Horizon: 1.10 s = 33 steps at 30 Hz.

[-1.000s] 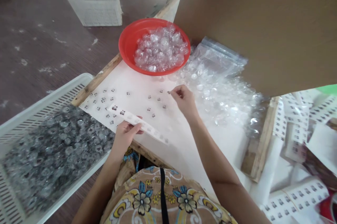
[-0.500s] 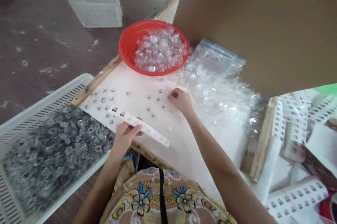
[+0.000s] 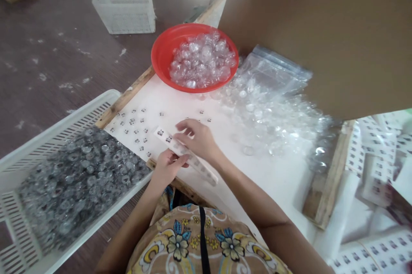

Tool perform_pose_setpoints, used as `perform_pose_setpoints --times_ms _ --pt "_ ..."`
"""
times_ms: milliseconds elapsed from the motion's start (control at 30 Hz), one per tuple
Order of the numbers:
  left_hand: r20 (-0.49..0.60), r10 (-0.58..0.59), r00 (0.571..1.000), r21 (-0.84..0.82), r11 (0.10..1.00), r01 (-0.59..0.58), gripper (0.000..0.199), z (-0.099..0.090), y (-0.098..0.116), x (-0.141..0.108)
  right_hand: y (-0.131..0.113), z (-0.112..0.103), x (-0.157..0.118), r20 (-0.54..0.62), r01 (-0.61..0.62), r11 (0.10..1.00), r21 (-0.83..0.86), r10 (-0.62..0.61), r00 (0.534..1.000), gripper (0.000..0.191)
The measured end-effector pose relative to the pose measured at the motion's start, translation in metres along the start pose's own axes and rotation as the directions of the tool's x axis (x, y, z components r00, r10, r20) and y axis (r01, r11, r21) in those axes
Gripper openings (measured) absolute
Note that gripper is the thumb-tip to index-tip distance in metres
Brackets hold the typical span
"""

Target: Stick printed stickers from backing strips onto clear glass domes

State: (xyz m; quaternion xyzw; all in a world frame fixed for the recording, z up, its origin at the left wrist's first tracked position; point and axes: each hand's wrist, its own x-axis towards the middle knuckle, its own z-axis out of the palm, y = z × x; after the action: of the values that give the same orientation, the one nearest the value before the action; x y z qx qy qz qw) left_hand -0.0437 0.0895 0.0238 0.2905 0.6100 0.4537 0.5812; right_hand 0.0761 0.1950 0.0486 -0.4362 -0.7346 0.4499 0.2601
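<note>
My left hand (image 3: 169,166) pinches a white strip of stickers (image 3: 202,168) between thumb and fingers, tilted over the table's near edge. Two dark panda-like prints show at the strip's far end; paler marks run along the rest. Just above the strip is my right hand (image 3: 199,138), its thumb and forefinger parted with nothing visible between them. I cannot tell whether it touches the strip. Several small panda-like stickers (image 3: 137,141) lie scattered on the white tabletop (image 3: 180,104), left of the hands and beyond them. My right hand hides part of that area.
A red basin (image 3: 161,57) of clear plastic domes stands at the back. Loose clear domes (image 3: 273,123) and a zip bag (image 3: 277,70) lie to the right, below a cardboard box (image 3: 322,38). A white crate (image 3: 41,153) of filled pieces sits left; sticker sheets (image 3: 380,248) lie right.
My right hand has come back from the scattered stickers, left and nearer, to the strip. The left hand still holds the strip. The view has shifted slightly.
</note>
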Motion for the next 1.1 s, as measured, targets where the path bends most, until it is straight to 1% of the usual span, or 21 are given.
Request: perform_pose_setpoints --times_ms 33,67,167,233,300,333,367,433,467,533,567,633,667,733,867,933,1033,1100 --pt "0.016 0.000 1.000 0.020 1.000 0.000 0.027 0.000 -0.001 0.000 -0.009 0.009 -0.004 0.016 0.024 1.000 0.018 -0.024 1.000 0.008" --pt "0.028 0.000 1.000 0.033 0.999 0.000 0.027 0.001 -0.002 0.000 -0.015 0.017 -0.007 0.007 0.056 0.998 0.004 -0.056 0.998 0.006" --pt "0.006 0.016 1.000 0.038 0.999 -0.016 0.028 0.001 -0.002 0.000 -0.022 0.031 -0.019 -0.044 0.172 0.969 -0.178 -0.183 0.982 0.012" --pt "-0.030 0.026 0.999 0.046 0.999 -0.024 0.029 0.002 0.000 -0.001 -0.021 0.032 -0.024 -0.043 0.243 0.938 -0.247 -0.261 0.964 0.016" --pt "-0.039 0.014 0.999 0.042 0.999 -0.013 0.029 0.003 0.002 -0.002 -0.018 0.022 -0.024 -0.082 0.276 0.945 -0.177 -0.294 0.952 0.016" --pt "-0.038 0.003 0.999 0.027 1.000 -0.002 0.029 0.004 0.004 -0.003 -0.014 0.013 -0.022 -0.138 0.264 0.958 -0.111 -0.278 0.951 0.015" --pt "-0.038 -0.009 0.999 0.004 1.000 0.009 0.031 0.003 0.006 -0.003 -0.007 0.001 -0.019 -0.207 0.230 0.972 -0.041 -0.233 0.950 0.013" --pt "-0.051 -0.024 0.998 -0.040 0.999 0.022 0.037 0.002 0.009 -0.003 0.013 -0.029 -0.013 -0.354 0.091 0.994 0.062 -0.063 0.933 0.009" --pt "-0.061 -0.026 0.998 -0.056 0.998 0.023 0.039 0.000 0.010 -0.003 0.027 -0.044 -0.010 -0.393 -0.002 0.996 0.089 0.037 0.919 0.009" --pt "-0.079 -0.029 0.996 -0.069 0.997 0.024 0.042 -0.003 0.011 -0.002 0.057 -0.072 -0.009 -0.411 -0.190 0.980 0.059 0.197 0.890 0.013" --pt "-0.083 -0.031 0.996 -0.072 0.997 0.025 0.042 -0.004 0.011 -0.001 0.072 -0.083 -0.009 -0.407 -0.263 0.965 0.014 0.245 0.880 0.015" --pt "-0.084 -0.033 0.996 -0.076 0.997 0.027 0.042 -0.006 0.011 0.000 0.095 -0.096 -0.012 -0.390 -0.349 0.936 -0.049 0.303 0.869 0.017" --pt "-0.082 -0.033 0.996 -0.078 0.997 0.027 0.042 -0.006 0.010 0.001 0.102 -0.098 -0.014 -0.378 -0.373 0.925 -0.070 0.322 0.868 0.017" --pt "-0.079 -0.031 0.996 -0.080 0.996 0.025 0.043 -0.005 0.009 0.002 0.110 -0.097 -0.016 -0.356 -0.408 0.908 -0.093 0.353 0.865 0.016" --pt "-0.078 -0.034 0.996 -0.079 0.997 0.028 0.041 -0.004 0.011 0.000 0.108 -0.087 -0.015 -0.336 -0.448 0.880 -0.158 0.378 0.863 0.010" --pt "-0.076 -0.039 0.996 -0.066 0.997 0.034 0.040 -0.004 0.013 -0.001 0.106 -0.081 -0.014 -0.333 -0.428 0.874 -0.232 0.342 0.879 0.008" --pt "-0.082 -0.039 0.996 -0.052 0.998 0.035 0.040 -0.004 0.013 -0.001 0.107 -0.071 -0.012 -0.348 -0.349 0.858 -0.377 0.218 0.912 0.010" --pt "-0.079 -0.031 0.996 -0.057 0.998 0.027 0.041 -0.004 0.011 -0.001 0.108 -0.067 -0.009 -0.343 -0.304 0.852 -0.427 0.158 0.926 0.013"
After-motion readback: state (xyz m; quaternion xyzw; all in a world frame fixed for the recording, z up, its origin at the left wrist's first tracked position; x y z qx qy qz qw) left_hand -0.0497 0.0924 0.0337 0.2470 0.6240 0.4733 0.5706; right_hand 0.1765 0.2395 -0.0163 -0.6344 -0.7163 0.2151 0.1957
